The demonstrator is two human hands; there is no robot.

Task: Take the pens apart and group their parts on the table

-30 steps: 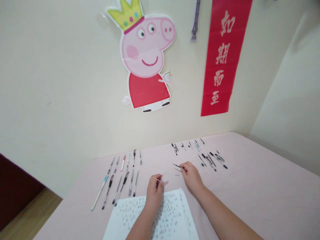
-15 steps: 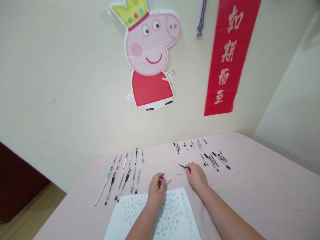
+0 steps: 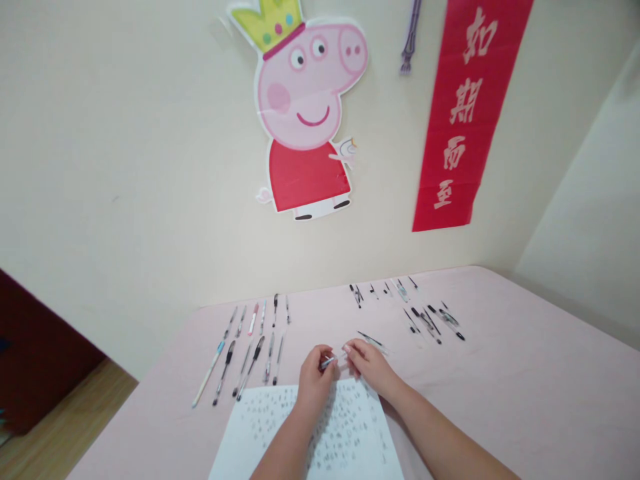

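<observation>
My left hand (image 3: 314, 380) is closed round a small pen part (image 3: 329, 362) above a white sheet of written paper (image 3: 305, 440). My right hand (image 3: 367, 363) has its fingertips pinched at the end of that same part, so both hands meet over the paper's top edge. A thin black refill (image 3: 369, 338) lies on the pink table (image 3: 500, 387) just beyond my right hand.
A row of several pens (image 3: 250, 350) lies to the left of my hands. Several small pen pieces (image 3: 425, 313) are scattered at the back right. A cartoon pig cut-out (image 3: 307, 107) and a red banner (image 3: 465, 113) hang on the wall.
My right hand has left the black refill on the table and moved left to meet my left hand. The view has shifted slightly.
</observation>
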